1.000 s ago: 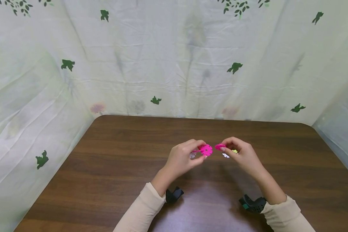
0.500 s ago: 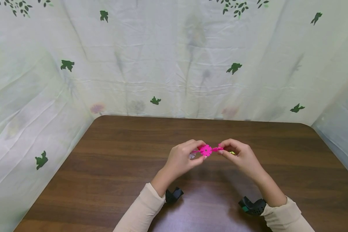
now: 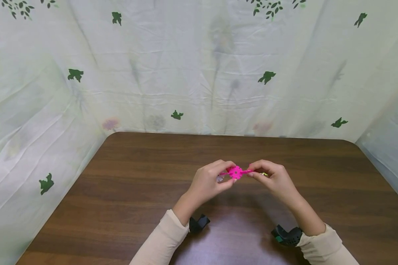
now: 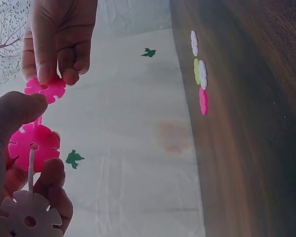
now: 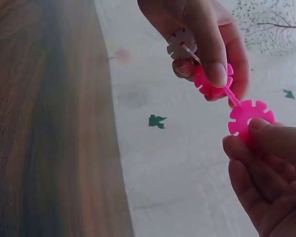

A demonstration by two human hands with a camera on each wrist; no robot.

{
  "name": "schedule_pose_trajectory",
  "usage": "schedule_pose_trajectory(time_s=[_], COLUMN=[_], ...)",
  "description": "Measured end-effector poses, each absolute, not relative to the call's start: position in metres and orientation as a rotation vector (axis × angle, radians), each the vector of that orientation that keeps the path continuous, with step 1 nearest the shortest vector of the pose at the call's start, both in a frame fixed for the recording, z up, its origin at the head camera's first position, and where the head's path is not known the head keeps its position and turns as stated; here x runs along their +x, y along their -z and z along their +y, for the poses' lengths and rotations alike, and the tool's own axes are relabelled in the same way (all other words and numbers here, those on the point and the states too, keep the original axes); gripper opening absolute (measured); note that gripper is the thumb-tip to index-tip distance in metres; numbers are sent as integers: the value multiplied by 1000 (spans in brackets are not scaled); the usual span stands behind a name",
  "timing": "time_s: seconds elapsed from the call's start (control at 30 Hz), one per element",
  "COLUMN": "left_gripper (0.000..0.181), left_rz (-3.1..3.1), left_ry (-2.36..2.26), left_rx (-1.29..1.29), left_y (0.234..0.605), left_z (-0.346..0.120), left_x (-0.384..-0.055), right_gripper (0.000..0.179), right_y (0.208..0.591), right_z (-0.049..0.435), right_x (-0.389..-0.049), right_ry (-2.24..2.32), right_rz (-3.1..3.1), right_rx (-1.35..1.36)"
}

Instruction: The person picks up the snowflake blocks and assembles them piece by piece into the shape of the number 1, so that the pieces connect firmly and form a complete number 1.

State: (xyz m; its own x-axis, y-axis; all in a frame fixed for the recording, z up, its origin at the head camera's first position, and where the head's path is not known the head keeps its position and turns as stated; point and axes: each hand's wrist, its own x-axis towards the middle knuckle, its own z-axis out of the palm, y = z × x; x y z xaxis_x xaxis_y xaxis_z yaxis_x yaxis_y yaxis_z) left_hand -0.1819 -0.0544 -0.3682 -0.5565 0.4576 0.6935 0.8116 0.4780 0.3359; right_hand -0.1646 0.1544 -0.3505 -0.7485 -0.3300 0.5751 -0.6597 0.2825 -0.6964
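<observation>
In the head view, my left hand (image 3: 209, 179) pinches a pink notched disc (image 3: 235, 172), part of a small chain of interlocking snowflake discs. A white disc (image 4: 32, 217) hangs at the chain's near end in the left wrist view, joined through a pale piece seen edge-on. Thumb and fingers of my right hand (image 3: 274, 179) pinch another pink disc (image 5: 251, 118), which meets the chain through a thin pink piece (image 5: 232, 97) seen edge-on. Fingertips partly cover both pink discs. Both hands are raised above the table, close together.
Loose discs lie on the brown wooden table (image 3: 152, 206): white (image 4: 194, 43), yellow-green (image 4: 197, 71), another white (image 4: 203, 74) and pink (image 4: 203, 101). In the head view my right hand mostly hides them. A pale printed curtain (image 3: 199, 73) hangs behind the table's far edge.
My right hand has moved slightly left, bringing its pink disc from a gap away into contact with the chain. My left hand has stayed almost still, holding its disc.
</observation>
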Motion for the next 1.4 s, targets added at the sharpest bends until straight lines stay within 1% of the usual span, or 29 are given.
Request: schedule_pose_trajectory(time_s=[0.07, 0.17, 0.4, 0.67, 0.77, 1.03, 1.17, 1.4], left_gripper=[26, 27, 28, 28, 28, 27, 27, 26], left_rz=[-2203, -2201, -2193, -2200, -2209, -2217, -2218, -2265], left_ry=[910, 929, 944, 985, 992, 1033, 1061, 1057], left_rx=[-1059, -1074, -1099, -1131, -1135, -1138, -1145, -1138], left_y=[369, 369, 369, 369, 369, 369, 369, 366], left_z=[-54, -55, -56, -60, -60, -59, -59, -60], left_x=[-182, -182, -183, -185, -184, -185, -186, -185], right_gripper=[25, 23, 26, 20, 20, 24, 23, 27], right_y=[357, 355, 358, 342, 345, 367, 369, 369], right_z=[156, 154, 153, 144, 144, 151, 151, 150], right_x=[-169, -168, -169, -159, -160, -174, -176, -174], right_ry=[-1447, -1457, -1446, -1383, -1390, -1413, -1439, -1474], right_rz=[-2216, -2168, -2135, -2153, -2139, -2115, -2112, -2133], right_rx=[911, 947, 971, 974, 976, 1004, 1007, 994])
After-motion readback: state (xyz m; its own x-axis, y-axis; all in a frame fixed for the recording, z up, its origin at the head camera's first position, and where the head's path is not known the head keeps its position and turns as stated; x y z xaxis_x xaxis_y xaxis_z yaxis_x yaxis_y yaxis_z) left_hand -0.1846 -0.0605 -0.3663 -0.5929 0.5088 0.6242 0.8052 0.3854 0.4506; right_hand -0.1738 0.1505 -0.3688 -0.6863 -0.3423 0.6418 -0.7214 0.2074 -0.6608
